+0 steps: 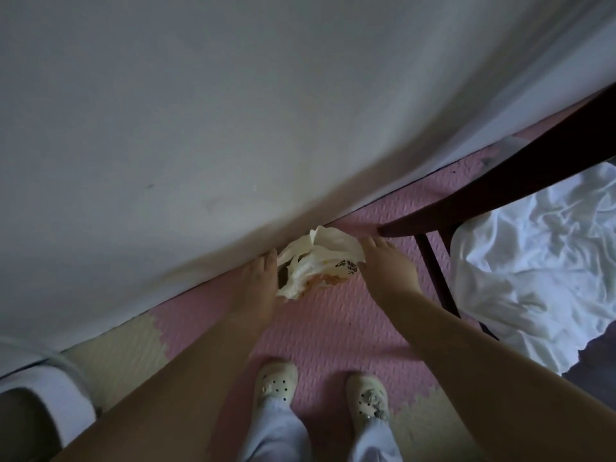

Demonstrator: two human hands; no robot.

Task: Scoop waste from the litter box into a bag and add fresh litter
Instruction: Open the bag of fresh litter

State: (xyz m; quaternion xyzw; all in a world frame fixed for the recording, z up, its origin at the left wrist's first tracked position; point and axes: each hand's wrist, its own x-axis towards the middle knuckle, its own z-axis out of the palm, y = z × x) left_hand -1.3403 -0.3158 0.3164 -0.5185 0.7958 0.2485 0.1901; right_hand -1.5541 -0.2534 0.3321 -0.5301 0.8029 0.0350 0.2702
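Observation:
A crumpled white plastic bag with orange and black print lies on the pink foam floor mat, right at the foot of the white wall. My left hand is at the bag's left edge, and its fingers appear to hold that side. My right hand reaches down at the bag's right side with the fingers extended, touching or nearly touching it. No litter box or scoop is in view.
A white wall fills the upper view. A dark wooden chair stands at right, with white crumpled cloth behind it. My feet in cream clogs stand on the mat. A white rounded container sits at bottom left.

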